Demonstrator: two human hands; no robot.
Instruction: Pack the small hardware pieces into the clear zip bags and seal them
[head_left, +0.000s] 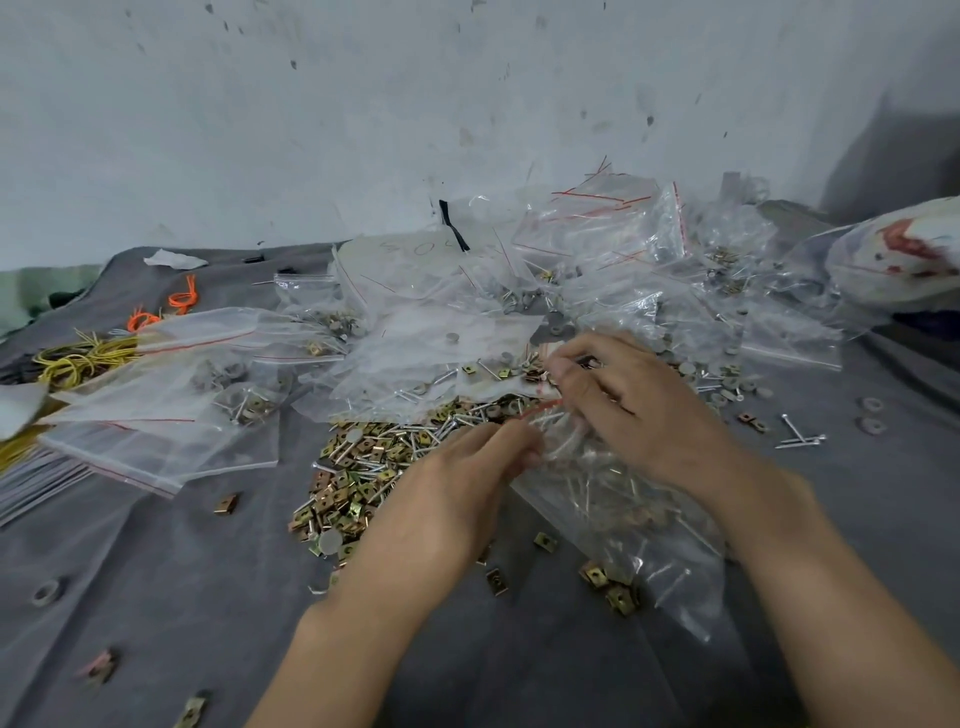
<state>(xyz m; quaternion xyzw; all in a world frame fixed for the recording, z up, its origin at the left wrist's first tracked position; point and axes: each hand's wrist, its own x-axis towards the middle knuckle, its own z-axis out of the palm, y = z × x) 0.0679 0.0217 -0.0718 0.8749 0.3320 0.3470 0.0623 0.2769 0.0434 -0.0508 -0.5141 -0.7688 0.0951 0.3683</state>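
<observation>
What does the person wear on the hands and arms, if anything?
Nothing that shows: the left hand and the right hand have no gloves, and no sleeve, watch or bracelet is in view. Whether a finger bears a ring is too blurred to tell.

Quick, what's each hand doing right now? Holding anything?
Left hand: pinches the top edge of the clear zip bag.
Right hand: pinches the top of the same bag too.

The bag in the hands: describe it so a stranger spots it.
On the grey cloth, find the heap of brass clips. Right of it is a clear zip bag of nails. Only this one has the left hand and right hand pinching its red strip.
</observation>
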